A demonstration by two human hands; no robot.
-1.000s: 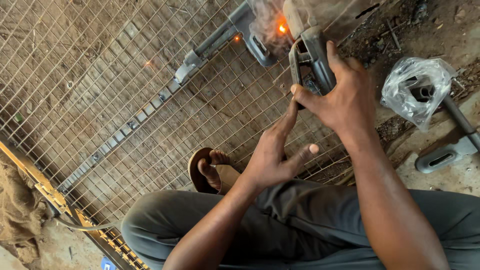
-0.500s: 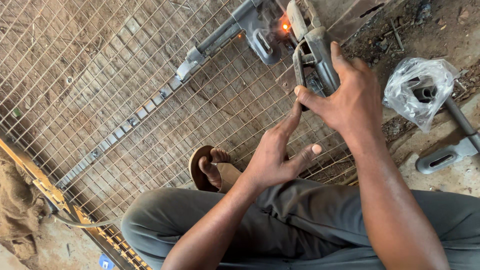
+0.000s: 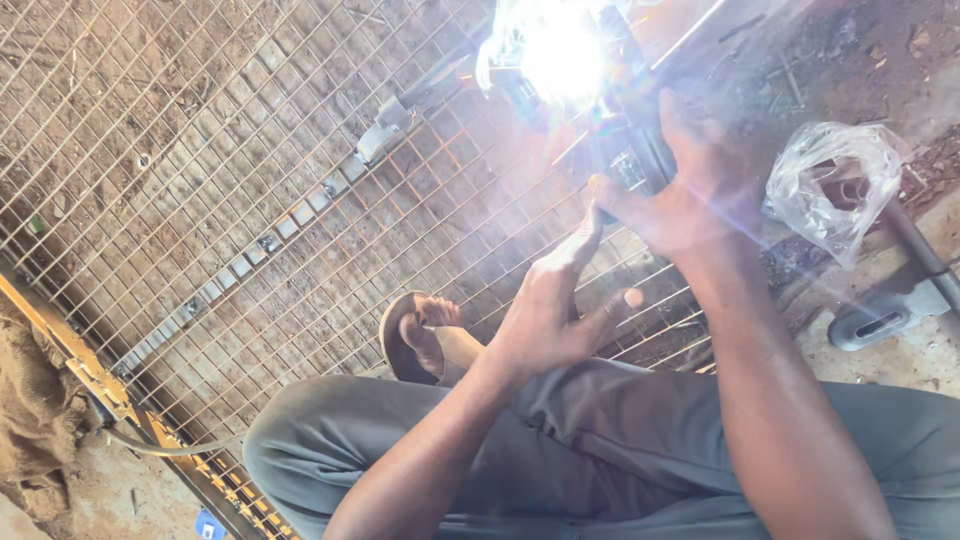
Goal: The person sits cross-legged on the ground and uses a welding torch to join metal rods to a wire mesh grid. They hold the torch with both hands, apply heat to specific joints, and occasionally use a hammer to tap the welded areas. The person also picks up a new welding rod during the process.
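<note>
Off to the right, a crumpled clear plastic bag (image 3: 835,185) lies on the dirt ground (image 3: 880,60); something dark and reddish sits inside it, too blurred through the film to tell what. Just below the bag a grey metal bar (image 3: 905,290) with a slotted end rests on a pale concrete patch.

Half a second ago only a small orange glow showed at the top of the view; now a white, blinding arc flash (image 3: 560,55) floods that spot and washes out the metal around it. Both hands sit in much the same place as before.

The right hand (image 3: 700,190) is closed around the dark handle of a welding holder (image 3: 640,150), whose tip is lost in the glare. The left hand (image 3: 550,305) is half open, index finger stretched up to touch the holder beside the right thumb, the other fingers loosely curled and holding nothing.

Beneath them lies a wire mesh panel (image 3: 230,170), a grid of thin rusty rods in small squares, crossed by a flat grey steel strip (image 3: 300,215) running diagonally to the flash. A yellow-painted frame edge (image 3: 90,375) borders the mesh at lower left. The person's foot in a brown sandal (image 3: 415,335) rests on the mesh, knees in grey trousers (image 3: 600,440)
</note>
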